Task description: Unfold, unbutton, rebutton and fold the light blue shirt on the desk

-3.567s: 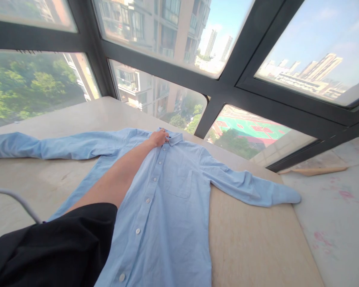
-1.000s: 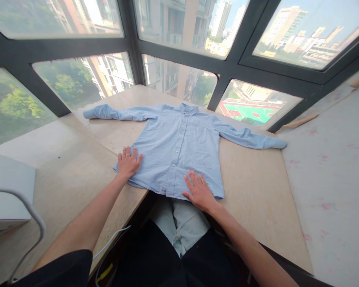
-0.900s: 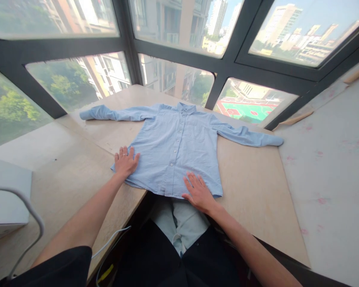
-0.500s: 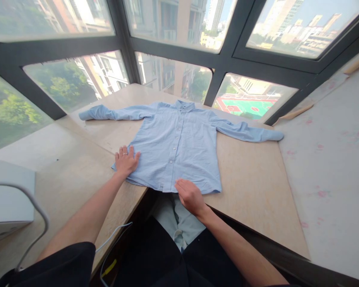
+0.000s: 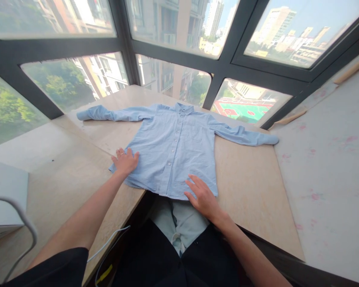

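Observation:
A light blue button-up shirt (image 5: 155, 155) lies front side up, its collar toward the windows and both sleeves stretched out sideways. Its bottom hem reaches the near edge of the wooden surface. My left hand (image 5: 125, 161) rests on the lower left side of the shirt, fingers spread, a ring on one finger. Over the lower right part, near the hem, is my right hand (image 5: 204, 198), its fingers apart and holding nothing. Whether the right palm presses on the cloth cannot be made out.
The pale wooden surface (image 5: 251, 179) fits into a window corner with dark frames (image 5: 218, 65). At the left stand a white box (image 5: 7, 191) and a grey curved tube (image 5: 28, 223). A thin white cable (image 5: 109, 240) hangs by the front edge. A flowered wall (image 5: 326, 175) bounds the right.
My right hand has moved right along the hem, and its fingers have gone from curled together to spread. The left hand stays at the shirt's left side. The view has shifted slightly.

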{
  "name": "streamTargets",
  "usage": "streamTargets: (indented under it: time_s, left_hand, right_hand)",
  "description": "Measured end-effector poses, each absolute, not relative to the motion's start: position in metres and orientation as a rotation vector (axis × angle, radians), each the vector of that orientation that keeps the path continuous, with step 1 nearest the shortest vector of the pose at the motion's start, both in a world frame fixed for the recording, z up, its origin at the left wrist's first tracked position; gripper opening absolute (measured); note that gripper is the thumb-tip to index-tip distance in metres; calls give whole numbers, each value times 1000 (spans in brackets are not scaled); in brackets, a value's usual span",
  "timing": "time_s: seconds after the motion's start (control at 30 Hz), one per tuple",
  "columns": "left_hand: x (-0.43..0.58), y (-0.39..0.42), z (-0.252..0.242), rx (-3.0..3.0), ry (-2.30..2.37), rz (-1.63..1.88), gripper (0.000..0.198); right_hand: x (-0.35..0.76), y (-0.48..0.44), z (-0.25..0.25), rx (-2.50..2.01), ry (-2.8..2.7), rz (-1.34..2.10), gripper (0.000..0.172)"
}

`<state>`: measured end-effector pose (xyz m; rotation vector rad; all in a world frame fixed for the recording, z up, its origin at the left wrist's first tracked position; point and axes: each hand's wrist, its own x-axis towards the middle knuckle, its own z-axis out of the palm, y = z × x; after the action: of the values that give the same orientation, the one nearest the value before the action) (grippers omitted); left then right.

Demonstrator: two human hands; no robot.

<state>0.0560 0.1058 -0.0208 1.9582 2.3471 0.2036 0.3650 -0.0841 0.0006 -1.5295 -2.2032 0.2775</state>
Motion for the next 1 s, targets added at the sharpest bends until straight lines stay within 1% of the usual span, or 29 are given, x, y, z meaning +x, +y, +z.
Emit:
streamTargets:
  time_s: [0.1,0.2,0.3,0.43,0.5,0.57,0.73,0.87,0.93,1.0]
  left_hand:
    - [86,104,-15,2046,2348,305,61]
    - [130,94,-13,2177,2173,415,61]
    - [176,70,-18,2321,1951,440,61]
    - [220,32,-32,2662,1505,458,60]
    - [231,19,-39,2740,1370,439,61]
    - [234,12,-44,2758,1333,414,62]
    - [221,12,-51,2783,1265,397,68]
    - [205,11,-52,2815,1237,431,66]
    - [200,10,-52,2828,1225,434,65]
    - [197,9,-51,2841,1209,433,65]
  right_hand:
    - [392,-83,-15,-1700,-2100,284,45]
    - [412,-86,-33,-1741,-2088,353,48]
    - [422,-92,-44,-1706,-2136,413,54]
    - [430,-94,-42,-1659,-2140,566,59]
    - [434,-88,-36,-1657,-2056,647,59]
    - [437,-75,-29,-1691,-1927,635,57]
    - [438,-17,-17,-1764,-1830,375,52]
    - [447,23,-14,-2143,-1662,282,53]
    - [457,31,-11,-2273,-1503,380,51]
    - [469,32,-7,-2296,-1357,633,43]
